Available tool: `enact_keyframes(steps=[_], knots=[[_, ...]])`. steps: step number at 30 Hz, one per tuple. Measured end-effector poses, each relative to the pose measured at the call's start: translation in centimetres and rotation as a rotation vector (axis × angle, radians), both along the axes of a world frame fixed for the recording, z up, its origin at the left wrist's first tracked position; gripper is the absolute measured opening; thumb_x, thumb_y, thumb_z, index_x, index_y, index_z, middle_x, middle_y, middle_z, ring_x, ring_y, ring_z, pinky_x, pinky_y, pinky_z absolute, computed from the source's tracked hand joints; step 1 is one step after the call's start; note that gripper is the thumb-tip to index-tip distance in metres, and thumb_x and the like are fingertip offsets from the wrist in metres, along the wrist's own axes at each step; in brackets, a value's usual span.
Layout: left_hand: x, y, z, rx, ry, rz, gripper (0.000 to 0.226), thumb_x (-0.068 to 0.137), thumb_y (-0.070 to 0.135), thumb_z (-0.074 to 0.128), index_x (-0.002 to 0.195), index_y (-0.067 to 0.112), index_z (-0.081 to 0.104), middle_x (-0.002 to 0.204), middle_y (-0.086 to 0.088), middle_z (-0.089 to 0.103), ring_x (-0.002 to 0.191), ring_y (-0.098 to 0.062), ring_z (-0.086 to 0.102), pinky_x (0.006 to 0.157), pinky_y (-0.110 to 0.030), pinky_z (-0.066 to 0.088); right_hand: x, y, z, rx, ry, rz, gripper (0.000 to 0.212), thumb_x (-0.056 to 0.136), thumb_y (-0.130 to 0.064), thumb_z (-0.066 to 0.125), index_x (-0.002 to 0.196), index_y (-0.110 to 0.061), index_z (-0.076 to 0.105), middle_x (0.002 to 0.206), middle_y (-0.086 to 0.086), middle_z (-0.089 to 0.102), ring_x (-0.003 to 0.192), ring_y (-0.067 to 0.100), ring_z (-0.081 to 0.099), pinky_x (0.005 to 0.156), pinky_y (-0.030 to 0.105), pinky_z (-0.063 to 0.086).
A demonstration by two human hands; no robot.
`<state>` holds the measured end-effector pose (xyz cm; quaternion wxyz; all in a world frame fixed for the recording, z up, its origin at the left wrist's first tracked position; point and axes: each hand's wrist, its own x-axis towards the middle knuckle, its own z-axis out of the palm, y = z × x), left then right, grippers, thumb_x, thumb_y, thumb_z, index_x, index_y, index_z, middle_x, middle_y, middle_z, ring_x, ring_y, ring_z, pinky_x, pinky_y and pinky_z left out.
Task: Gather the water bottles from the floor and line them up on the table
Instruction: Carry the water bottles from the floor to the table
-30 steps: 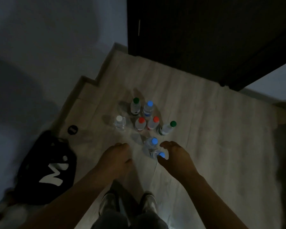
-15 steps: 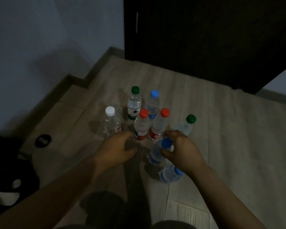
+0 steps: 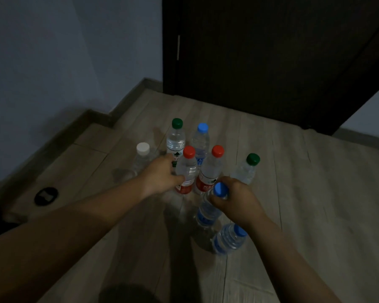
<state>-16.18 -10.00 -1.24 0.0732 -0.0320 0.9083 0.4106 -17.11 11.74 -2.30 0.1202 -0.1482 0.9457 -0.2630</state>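
Several clear water bottles stand in a cluster on the wooden floor (image 3: 315, 193). My left hand (image 3: 160, 176) wraps around the left red-capped bottle (image 3: 187, 167). My right hand (image 3: 234, 200) grips the neck of a blue-capped bottle (image 3: 210, 208) just below its cap. Another red-capped bottle (image 3: 210, 169) stands between my hands. A second blue-capped bottle (image 3: 230, 238) stands nearest me, under my right wrist. Behind are a white-capped bottle (image 3: 142, 157), a green-capped bottle (image 3: 176, 138), a blue-capped bottle (image 3: 200, 141) and, at right, a second green-capped bottle (image 3: 247, 169).
A dark door (image 3: 271, 57) rises behind the bottles, with a pale wall (image 3: 53, 51) and skirting to the left. A small black round object (image 3: 46, 195) lies on the floor at left. The room is dim.
The view has come lower and closer to the bottles. My left hand reached forward and closed around the red-capped bottle. My right hand settled onto the blue-capped bottle's neck.
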Motion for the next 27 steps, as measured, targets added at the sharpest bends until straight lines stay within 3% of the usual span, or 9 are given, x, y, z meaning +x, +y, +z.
enact_keyframes(steps=[3,7,11,19,23,27], knots=[[-1.5,0.5,-0.4,0.072,0.006,0.045,0.026,0.079,0.021,0.074,0.098,0.025,0.057,0.099,0.002,0.068,0.091,-0.012,0.065,0.083,-0.033,0.054,0.0,0.0,-0.3,-0.091,-0.030,-0.044,0.025,0.082,-0.027,0.071,0.103,-0.025,0.057,0.095,-0.007,0.062,0.081,0.005,0.059,0.066,0.016,0.048],[-3.2,1.3,-1.8,0.086,0.012,0.098,0.041,0.077,0.027,0.076,0.113,0.019,0.056,0.108,0.001,0.066,0.101,-0.016,0.063,0.091,-0.041,0.053,0.2,-0.5,-1.0,-0.268,-0.128,-0.149,0.018,0.082,-0.018,0.069,0.089,-0.025,0.054,0.077,-0.013,0.057,0.066,0.000,0.055,0.047,0.007,0.041],[-4.5,1.8,-3.0,0.062,0.073,0.123,0.027,0.080,0.027,0.072,0.102,0.016,0.061,0.101,-0.001,0.066,0.096,-0.017,0.063,0.087,-0.041,0.053,0.1,-1.0,-2.0,-0.377,-0.153,-0.165,0.014,0.081,-0.012,0.068,0.086,-0.011,0.055,0.074,-0.002,0.054,0.062,0.005,0.050,0.048,0.006,0.040],[-5.8,2.7,-5.3,0.236,0.102,0.237,0.020,0.086,0.029,0.065,0.100,0.016,0.061,0.099,0.000,0.067,0.097,-0.017,0.063,0.086,-0.036,0.052,-0.3,-1.7,-3.4,-0.517,-0.095,-0.205,0.011,0.083,-0.014,0.069,0.086,-0.008,0.061,0.076,-0.001,0.062,0.063,0.000,0.057,0.057,0.007,0.046],[-5.6,2.9,-6.2,0.347,0.171,0.245,0.006,0.088,0.030,0.064,0.088,0.030,0.058,0.091,0.008,0.066,0.095,-0.011,0.064,0.087,-0.036,0.052,-0.7,-1.7,-3.3,-0.605,-0.042,-0.214,0.010,0.083,-0.010,0.068,0.086,-0.002,0.063,0.080,0.010,0.065,0.072,0.018,0.062,0.063,0.021,0.052],[-5.0,2.6,-6.6,0.441,0.230,0.290,0.005,0.085,0.032,0.066,0.088,0.032,0.062,0.089,0.011,0.068,0.091,-0.003,0.065,0.085,-0.032,0.054,-1.0,-1.8,-2.8,-0.608,-0.004,-0.206,0.008,0.082,-0.011,0.068,0.082,-0.005,0.063,0.077,0.006,0.065,0.071,0.016,0.062,0.065,0.024,0.054]])
